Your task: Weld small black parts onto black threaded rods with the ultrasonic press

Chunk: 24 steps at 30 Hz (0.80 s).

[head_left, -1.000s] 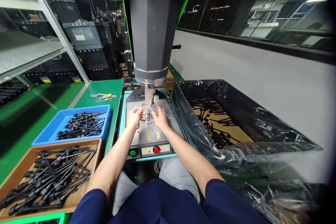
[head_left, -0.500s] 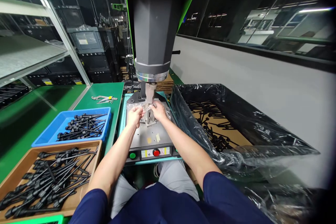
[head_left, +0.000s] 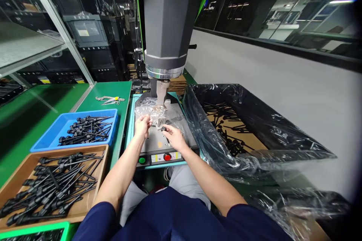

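Observation:
My right hand (head_left: 175, 138) is closed around a black part (head_left: 163, 129) with a knob-like end, in front of the metal fixture (head_left: 158, 121) on the machine's bed. Most of that part is hidden by my fingers. To its left, my left hand (head_left: 143, 125) pinches at the edge of crumpled clear plastic film (head_left: 151, 108), which lies over the back of the bed. The light metal tool head (head_left: 162, 92) of the press (head_left: 166, 26) stands directly above the fixture, behind my hands.
At left, a blue tray (head_left: 45, 144) and a brown tray (head_left: 93, 208) hold several black ribbed rods with thick heads. A plastic-lined bin (head_left: 283, 135) at right holds more black pieces. Green and red buttons (head_left: 167, 157) line the front. Pliers (head_left: 110, 99) lie behind the trays.
My right hand has drawn back from the fixture toward me, and a black part now shows in its fingers. My left hand has shifted slightly left. The view has tilted down.

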Motion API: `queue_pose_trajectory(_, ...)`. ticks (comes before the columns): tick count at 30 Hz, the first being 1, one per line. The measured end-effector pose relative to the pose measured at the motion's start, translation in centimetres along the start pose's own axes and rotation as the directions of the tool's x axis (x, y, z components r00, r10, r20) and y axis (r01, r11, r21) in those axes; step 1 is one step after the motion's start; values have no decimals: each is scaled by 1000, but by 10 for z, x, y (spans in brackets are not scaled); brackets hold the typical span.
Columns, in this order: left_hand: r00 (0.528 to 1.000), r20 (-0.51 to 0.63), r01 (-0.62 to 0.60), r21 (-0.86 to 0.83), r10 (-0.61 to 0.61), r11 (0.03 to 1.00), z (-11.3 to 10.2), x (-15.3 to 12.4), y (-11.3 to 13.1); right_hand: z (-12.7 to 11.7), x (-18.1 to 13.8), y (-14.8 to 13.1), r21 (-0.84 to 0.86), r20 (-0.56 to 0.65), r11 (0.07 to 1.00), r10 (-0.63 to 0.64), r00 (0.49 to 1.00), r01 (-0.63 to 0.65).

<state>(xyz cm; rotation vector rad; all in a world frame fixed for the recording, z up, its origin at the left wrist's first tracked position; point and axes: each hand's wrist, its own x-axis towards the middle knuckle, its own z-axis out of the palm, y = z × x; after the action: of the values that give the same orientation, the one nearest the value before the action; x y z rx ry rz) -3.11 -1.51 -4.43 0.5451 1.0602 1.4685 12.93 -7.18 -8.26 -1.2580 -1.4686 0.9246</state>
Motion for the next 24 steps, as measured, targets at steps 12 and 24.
queue_pose_trajectory(12, 946, 296, -259, 436, 135, 862, -64, -69, -36, 7, -19, -24, 300, 107, 953, -73, 992, 38)
queue_pose_trajectory(24, 948, 318, -183, 519, 10, 835, -80, -102, -29, 29, -7, -39, 610, 92, 784, 74, 993, -115)
